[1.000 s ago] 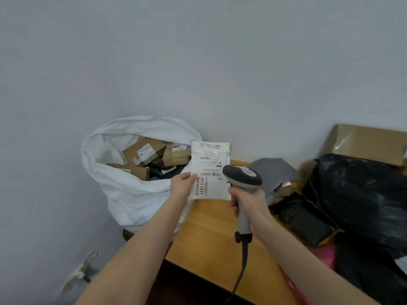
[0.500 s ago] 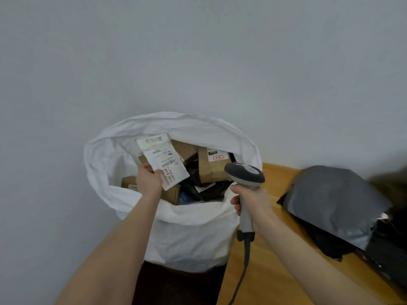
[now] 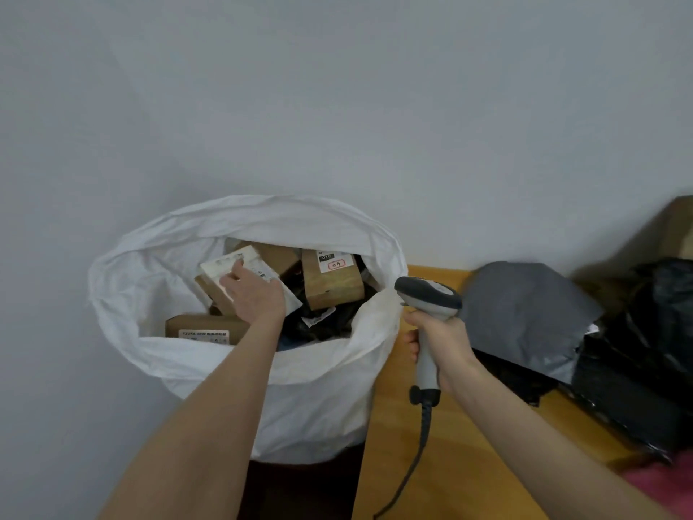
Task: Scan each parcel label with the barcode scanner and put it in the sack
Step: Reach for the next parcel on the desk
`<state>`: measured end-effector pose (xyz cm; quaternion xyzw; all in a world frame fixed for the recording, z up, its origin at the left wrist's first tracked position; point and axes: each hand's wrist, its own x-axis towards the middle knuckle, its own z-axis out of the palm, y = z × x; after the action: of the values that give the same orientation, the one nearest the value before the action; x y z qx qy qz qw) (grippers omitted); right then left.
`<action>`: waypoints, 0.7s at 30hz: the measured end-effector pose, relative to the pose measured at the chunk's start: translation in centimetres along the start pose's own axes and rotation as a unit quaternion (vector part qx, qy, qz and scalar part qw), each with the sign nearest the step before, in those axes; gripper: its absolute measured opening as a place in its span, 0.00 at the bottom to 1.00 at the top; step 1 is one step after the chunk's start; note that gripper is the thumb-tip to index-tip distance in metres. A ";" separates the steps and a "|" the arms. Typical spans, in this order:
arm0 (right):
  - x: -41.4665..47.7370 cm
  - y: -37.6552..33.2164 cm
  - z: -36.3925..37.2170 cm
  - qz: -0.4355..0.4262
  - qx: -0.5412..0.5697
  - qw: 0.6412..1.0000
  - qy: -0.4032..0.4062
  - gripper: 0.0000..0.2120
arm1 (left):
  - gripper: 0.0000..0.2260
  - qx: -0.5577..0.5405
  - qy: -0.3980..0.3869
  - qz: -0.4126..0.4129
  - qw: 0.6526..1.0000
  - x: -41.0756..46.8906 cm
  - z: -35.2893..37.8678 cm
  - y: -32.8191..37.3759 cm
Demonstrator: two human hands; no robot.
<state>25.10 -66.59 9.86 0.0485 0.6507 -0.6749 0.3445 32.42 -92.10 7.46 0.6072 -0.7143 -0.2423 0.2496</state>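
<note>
A white sack (image 3: 210, 365) stands open at the left of a wooden table (image 3: 461, 463), holding several brown boxes and dark packets. My left hand (image 3: 255, 296) is down inside its mouth, palm down on a flat white labelled parcel (image 3: 240, 262) that lies on the boxes; fingers rest on it, and whether they still grip it is unclear. My right hand (image 3: 442, 343) holds a grey barcode scanner (image 3: 427, 294) by its handle at the sack's right rim, its head pointing left and its cable hanging down.
On the table to the right lie a grey mailer bag (image 3: 525, 313), black plastic parcels (image 3: 645, 350), a brown carton (image 3: 678, 230) at the far right edge and something pink (image 3: 660, 489) at the bottom right. A plain grey wall stands behind.
My left hand carried the white parcel from in front of the scanner leftward and lowered it into the sack. The scanner hand stayed about where it was.
</note>
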 end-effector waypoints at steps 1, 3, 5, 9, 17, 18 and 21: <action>-0.4 -0.1 -1.1 0.000 0.002 1.000 0.006 0.04 | 0.28 0.016 -0.023 0.038 0.999 -1.0 0.5 0.7; -1.4 -0.3 -3.8 -0.003 0.011 1.000 0.014 0.04 | 0.25 0.053 -0.068 0.132 0.988 -3.8 1.5 2.5; -2.4 -0.2 -7.3 -0.010 0.022 0.999 0.023 0.04 | 0.25 0.072 -0.094 0.219 0.968 -7.4 3.2 4.4; -5.2 0.7 -16.1 -0.018 0.047 0.997 0.060 0.05 | 0.26 0.061 -0.166 0.340 0.924 -17.9 6.9 8.7; -11.6 6.2 -36.9 0.041 0.104 0.982 0.152 0.07 | 0.26 0.166 -0.326 0.512 0.777 -44.5 14.6 11.1; -12.3 6.8 -38.9 0.045 0.108 0.979 0.164 0.07 | 0.27 0.180 -0.354 0.520 0.756 -47.3 15.4 10.8; -14.0 8.4 -43.8 0.053 0.126 0.970 0.200 0.07 | 0.32 0.198 -0.415 0.543 0.703 -53.7 17.6 9.6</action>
<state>23.36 -20.27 3.52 0.2600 0.6124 -0.7090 0.2336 21.21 -36.85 -2.95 -0.0122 -0.9832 -0.1455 -0.1099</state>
